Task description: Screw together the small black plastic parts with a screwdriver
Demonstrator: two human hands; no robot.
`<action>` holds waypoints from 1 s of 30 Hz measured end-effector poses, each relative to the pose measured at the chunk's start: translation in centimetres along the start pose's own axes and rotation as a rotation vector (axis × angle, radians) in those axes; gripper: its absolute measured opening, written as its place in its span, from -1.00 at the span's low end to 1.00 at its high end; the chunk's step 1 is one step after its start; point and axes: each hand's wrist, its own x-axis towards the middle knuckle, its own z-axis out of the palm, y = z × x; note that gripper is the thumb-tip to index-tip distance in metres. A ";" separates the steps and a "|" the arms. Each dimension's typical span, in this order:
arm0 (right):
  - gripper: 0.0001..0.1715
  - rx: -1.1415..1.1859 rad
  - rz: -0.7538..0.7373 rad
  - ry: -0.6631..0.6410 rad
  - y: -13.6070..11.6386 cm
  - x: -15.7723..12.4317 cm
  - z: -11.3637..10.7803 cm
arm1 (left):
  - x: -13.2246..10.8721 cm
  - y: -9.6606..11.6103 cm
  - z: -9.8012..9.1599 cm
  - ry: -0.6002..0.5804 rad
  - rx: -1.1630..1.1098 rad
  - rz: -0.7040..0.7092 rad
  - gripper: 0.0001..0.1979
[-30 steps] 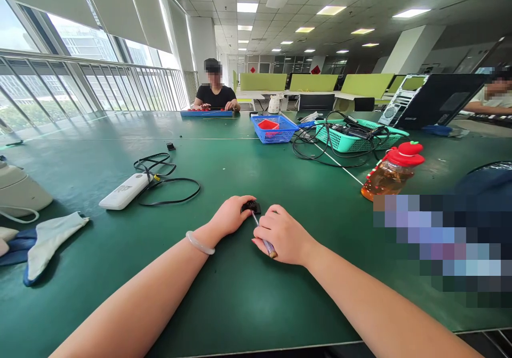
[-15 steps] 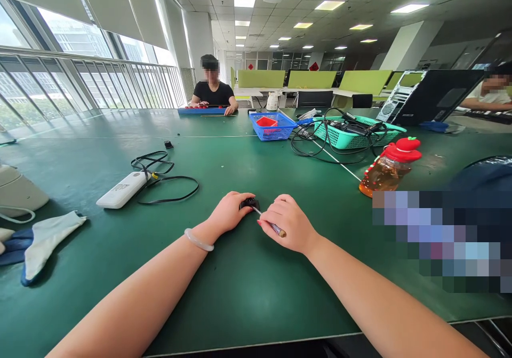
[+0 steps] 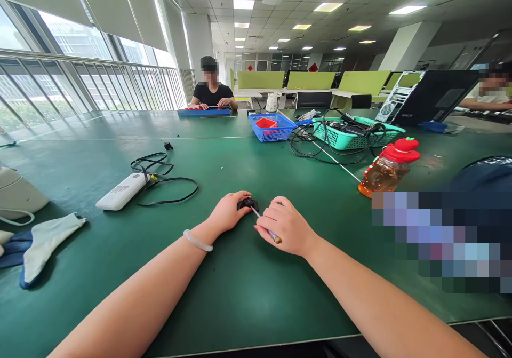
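- green tabletop (image 3: 248, 304) fills the lower view, with the close work near its front edge, about midway across.
- at the far edge sits a co-worker (image 3: 212, 94) in a dark top, well apart from the work.
- at the far right a dark computer case (image 3: 436, 99) stands tilted.
- a teal basket (image 3: 340, 140) with black cables lies nearer than the case, and a red-capped bottle (image 3: 384, 174) stands in front of it.
- the person's forearms reach in from the lower corners and converge, so the hands meet low over the table, just beside each other but apart.
- the left hand (image 3: 230, 211), with a pale bracelet (image 3: 198, 240) at its wrist, lies on its side, thumb and fingers closed around the work from the left.
- the right hand (image 3: 286, 227) is curled, fingers and thumb pinched firmly on a slim tool (image 3: 275, 237), whose butt points back toward the person.
- the small black part (image 3: 248, 203) sits in the left hand's grip, at the tool's tip; whether the tip is seated is too small to tell.
- the step in hand seems to be working the tip on that part; the next move probably calls for a steady left hold and light, aligned pressure from the right.
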 end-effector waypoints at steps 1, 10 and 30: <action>-0.72 0.005 0.004 0.009 0.1 0.0 -0.1 | 0.0 0.0 0.0 0.000 -0.002 0.000 -0.64; -0.74 0.096 0.061 0.032 0.1 0.0 -0.1 | 0.0 -0.1 0.0 0.005 -0.021 0.013 -0.69; -0.48 0.981 1.077 0.288 3.1 -0.8 1.7 | 0.0 0.0 -0.2 -0.018 0.008 -0.005 -0.73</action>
